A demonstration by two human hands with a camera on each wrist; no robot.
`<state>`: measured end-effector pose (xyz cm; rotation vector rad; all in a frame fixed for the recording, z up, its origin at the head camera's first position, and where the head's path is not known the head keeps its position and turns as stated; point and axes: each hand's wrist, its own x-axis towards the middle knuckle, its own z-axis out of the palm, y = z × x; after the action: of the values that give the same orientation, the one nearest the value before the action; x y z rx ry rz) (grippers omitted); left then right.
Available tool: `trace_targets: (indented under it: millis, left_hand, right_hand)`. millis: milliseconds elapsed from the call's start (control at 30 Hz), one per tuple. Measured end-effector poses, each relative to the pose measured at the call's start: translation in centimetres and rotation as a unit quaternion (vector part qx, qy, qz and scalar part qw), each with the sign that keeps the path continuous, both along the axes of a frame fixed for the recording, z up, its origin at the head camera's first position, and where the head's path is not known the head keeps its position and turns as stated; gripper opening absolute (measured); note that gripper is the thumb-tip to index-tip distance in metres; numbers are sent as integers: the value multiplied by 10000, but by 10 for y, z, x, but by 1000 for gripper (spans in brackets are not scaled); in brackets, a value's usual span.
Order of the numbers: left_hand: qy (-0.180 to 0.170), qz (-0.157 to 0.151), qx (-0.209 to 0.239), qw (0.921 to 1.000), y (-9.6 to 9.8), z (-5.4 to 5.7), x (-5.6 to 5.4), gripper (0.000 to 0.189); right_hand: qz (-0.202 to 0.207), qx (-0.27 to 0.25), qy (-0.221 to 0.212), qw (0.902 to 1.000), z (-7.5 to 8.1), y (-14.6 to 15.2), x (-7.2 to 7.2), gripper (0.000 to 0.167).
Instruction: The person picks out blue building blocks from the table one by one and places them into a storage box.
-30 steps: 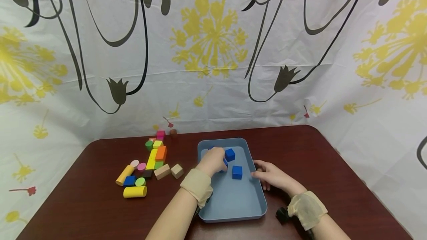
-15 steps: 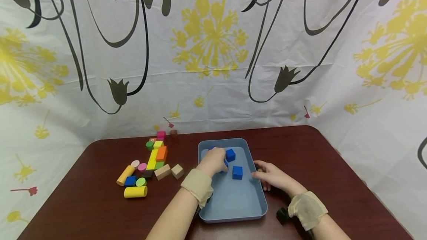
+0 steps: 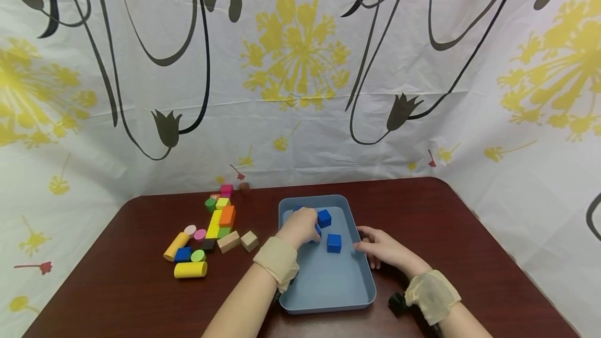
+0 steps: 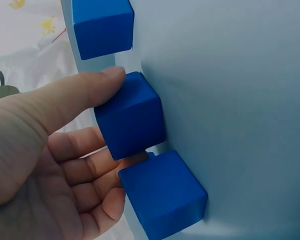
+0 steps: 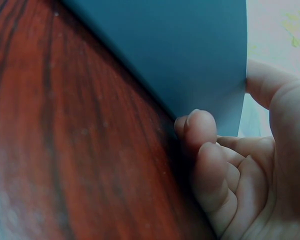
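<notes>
Inside the shallow blue-grey tray, my left hand pinches a blue cube. The thumb lies on the cube's upper edge, and the fingers reach behind it. In the left wrist view, one blue cube is just below the held one and another cube sits above. The head view has two cubes right of that hand: the far cube and the nearer cube. My right hand holds the tray's right side, thumb at the rim, fingers curled against the outer wall.
Left of the tray lie assorted blocks: yellow cylinders, an orange block, a blue block, a plain wooden block and others. The dark wooden table backs onto a patterned white cloth.
</notes>
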<state>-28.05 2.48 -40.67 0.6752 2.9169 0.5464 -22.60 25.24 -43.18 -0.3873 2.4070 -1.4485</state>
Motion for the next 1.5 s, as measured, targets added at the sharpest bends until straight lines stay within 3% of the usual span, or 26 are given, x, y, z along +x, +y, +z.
trace_targets:
  millis: [300, 533, 733, 1033, 1300, 1500]
  left_hand:
    - [-33, -14, 360, 9993, -11, 11, 5, 28]
    - [18, 23, 614, 9981, -25, 31, 13, 42]
    - [150, 60, 593, 9981, -37, 45, 18, 38]
    - [416, 153, 575, 9974, -52, 59, 23, 32]
    - [753, 352, 571, 9949, -66, 75, 28, 14]
    - [1052, 416, 587, 9918, -75, 81, 33, 7]
  right_hand:
    - [36, 41, 29, 10000, 5, -1, 3, 57]
    - [-22, 147, 76, 9999, -20, 6, -11, 60]
    - [-44, 150, 69, 9999, -30, 10, -17, 63]
    - [-28, 183, 65, 9998, -32, 11, -17, 64]
    - [-39, 184, 73, 9998, -32, 10, -17, 63]
    - [-23, 181, 92, 9998, -32, 10, -17, 65]
